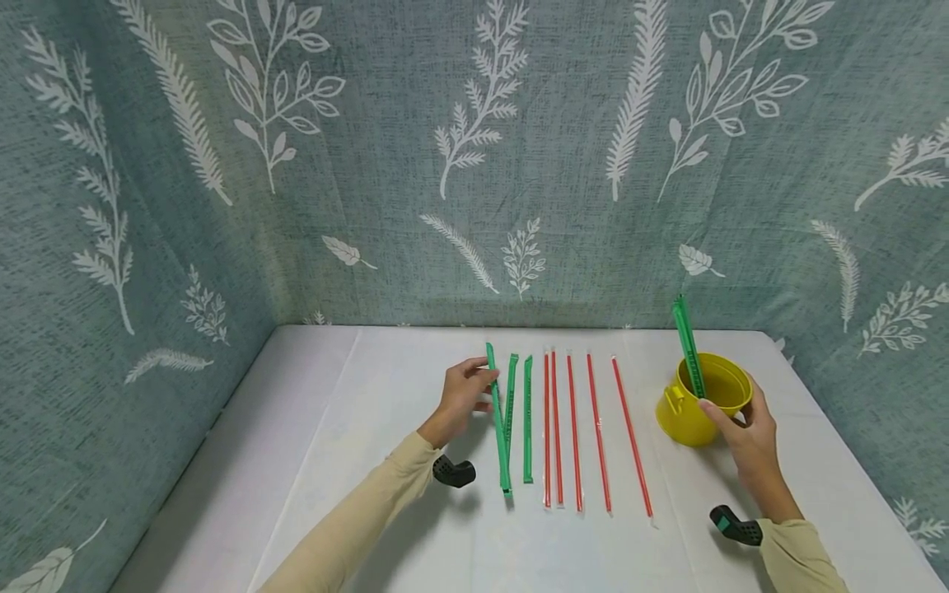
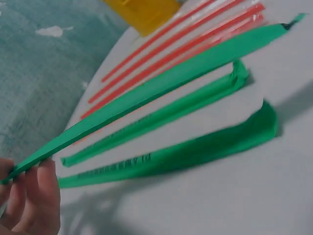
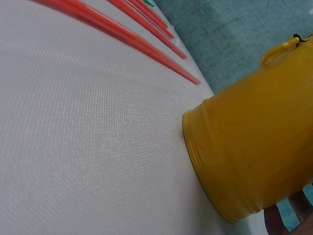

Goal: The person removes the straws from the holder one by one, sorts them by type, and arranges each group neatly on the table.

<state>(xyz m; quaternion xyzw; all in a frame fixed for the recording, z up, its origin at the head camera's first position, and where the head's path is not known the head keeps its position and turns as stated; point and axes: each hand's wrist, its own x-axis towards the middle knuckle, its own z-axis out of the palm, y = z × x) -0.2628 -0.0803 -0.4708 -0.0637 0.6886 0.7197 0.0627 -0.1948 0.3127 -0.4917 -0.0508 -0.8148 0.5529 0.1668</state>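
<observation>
My left hand (image 1: pixel 463 391) pinches one green paper-wrapped straw (image 1: pixel 496 403) near its far end, and in the left wrist view this straw (image 2: pixel 146 100) slants up away from the fingertips. Two more green wrapped straws lie right beside it, a near one (image 1: pixel 511 387) and one farther right (image 1: pixel 528 420). On the right, my right hand (image 1: pixel 752 432) grips a small yellow bucket (image 1: pixel 678 424) by its side, thumb at the rim. Green wrapped straws (image 1: pixel 688 346) stand tilted in the bucket; their exact number is unclear. The right wrist view shows the bucket's wall (image 3: pixel 249 142) and base close up.
Several red straws in clear wrappers (image 1: pixel 572 436) lie in a row between the green straws and the bucket. A white cloth (image 1: pixel 334 494) covers the table. Patterned green fabric (image 1: pixel 400 165) hangs behind and along the sides.
</observation>
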